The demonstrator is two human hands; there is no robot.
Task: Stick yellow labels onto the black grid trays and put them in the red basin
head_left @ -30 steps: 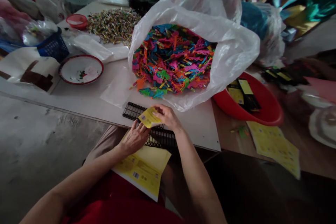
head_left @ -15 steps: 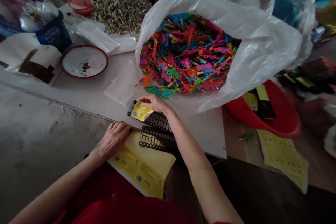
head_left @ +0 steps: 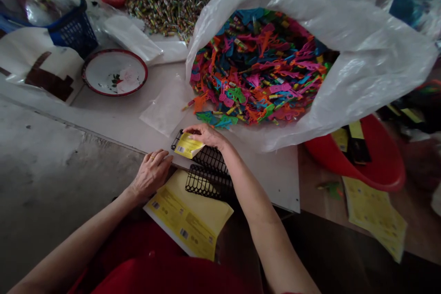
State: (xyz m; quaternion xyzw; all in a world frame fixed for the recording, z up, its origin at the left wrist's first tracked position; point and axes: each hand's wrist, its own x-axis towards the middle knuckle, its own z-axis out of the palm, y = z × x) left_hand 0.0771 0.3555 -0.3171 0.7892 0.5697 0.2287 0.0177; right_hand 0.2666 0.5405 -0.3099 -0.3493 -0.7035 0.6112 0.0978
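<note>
Label (head_left: 188, 146) pinched in right hand (head_left: 206, 134) over wire tray (head_left: 206, 180); left hand (head_left: 151, 173) flat, open, empty, probably touching yellow sheet (head_left: 193, 216) just beneath.

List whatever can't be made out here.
Head view only.
Print on the label held by the right hand: too small.
The rack: right end hidden by the right forearm.
The basin: far side covered by the bag; contents dark, blurred.
The sheet: a corner hidden under the left hand.
The bag's top: cut off by the upper edge.
</note>
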